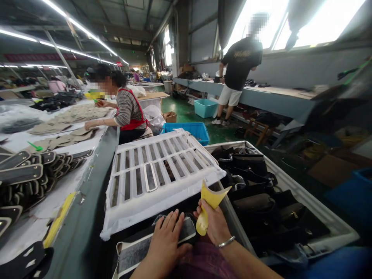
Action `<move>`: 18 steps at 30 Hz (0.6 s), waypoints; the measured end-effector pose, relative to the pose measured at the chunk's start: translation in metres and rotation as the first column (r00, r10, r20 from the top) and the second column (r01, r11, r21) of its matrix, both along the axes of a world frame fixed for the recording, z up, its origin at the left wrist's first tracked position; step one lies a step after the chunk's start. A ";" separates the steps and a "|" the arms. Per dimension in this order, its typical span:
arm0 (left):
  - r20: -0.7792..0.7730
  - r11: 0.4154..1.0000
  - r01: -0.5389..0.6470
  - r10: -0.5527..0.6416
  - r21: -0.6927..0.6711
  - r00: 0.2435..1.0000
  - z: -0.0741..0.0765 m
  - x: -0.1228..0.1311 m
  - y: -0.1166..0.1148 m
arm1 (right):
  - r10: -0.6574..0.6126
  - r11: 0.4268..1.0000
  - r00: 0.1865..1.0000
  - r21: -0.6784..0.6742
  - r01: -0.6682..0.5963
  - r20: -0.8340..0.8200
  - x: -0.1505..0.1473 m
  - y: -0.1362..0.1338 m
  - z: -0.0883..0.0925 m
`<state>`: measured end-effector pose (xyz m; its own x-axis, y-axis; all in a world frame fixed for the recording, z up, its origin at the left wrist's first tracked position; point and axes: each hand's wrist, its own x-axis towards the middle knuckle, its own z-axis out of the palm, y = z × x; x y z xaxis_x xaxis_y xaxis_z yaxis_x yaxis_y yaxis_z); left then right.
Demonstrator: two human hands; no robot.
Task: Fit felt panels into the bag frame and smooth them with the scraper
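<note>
My left hand [165, 242] lies palm down, its fingers stretched out over a dark grey strap-like piece with pale edges [132, 255] low in front of me. Part of that piece is hidden under the hand. In my right hand [217, 224] is a yellow scraper-like piece [213, 195] with a wide, concave end that points up. The fingers are wrapped round its narrower part. Just beyond both hands stands a white slatted rack [162, 201], wrapped along its edges, and a slim pale rectangular frame [150, 177] rests on its slats.
To the right, a white crate [338, 223] holds several dark bags [261, 203]. A worktable [94, 182] on the left carries piled dark straps [31, 174]. A co-worker in a red apron [130, 108] sits there; another person [240, 66] stands near the windows. Blue bins [200, 131] stand beyond the rack.
</note>
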<state>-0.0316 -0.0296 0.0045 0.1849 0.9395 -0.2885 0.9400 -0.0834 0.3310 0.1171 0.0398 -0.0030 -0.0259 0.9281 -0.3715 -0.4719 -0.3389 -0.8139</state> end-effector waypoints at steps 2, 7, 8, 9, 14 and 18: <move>0.021 0.999 -0.023 0.022 0.037 1.000 -0.007 0.001 0.000 | 0.005 0.998 0.995 0.064 -0.012 0.104 -0.008 0.003 -0.008; 0.079 0.984 -0.140 0.132 0.110 0.988 -0.011 0.012 -0.003 | 0.111 0.987 0.971 0.092 -0.132 0.212 -0.021 0.010 -0.011; 0.117 0.986 -0.138 0.126 0.095 0.985 -0.008 0.011 -0.004 | 0.160 0.978 0.957 0.092 -0.186 0.242 -0.020 0.011 -0.008; 0.170 0.991 -0.116 0.102 0.072 0.980 -0.005 0.007 -0.007 | 0.236 0.958 0.919 0.084 -0.275 0.316 -0.018 0.014 -0.004; 0.392 0.900 -0.372 0.265 0.228 0.881 0.000 -0.063 -0.051 | 0.665 0.556 0.437 -0.011 -0.831 0.606 -0.009 0.042 0.022; 0.783 0.420 -0.905 0.583 -0.065 0.215 -0.024 -0.119 -0.090 | 0.839 0.032 -0.119 -0.266 -0.963 0.531 -0.035 0.059 0.042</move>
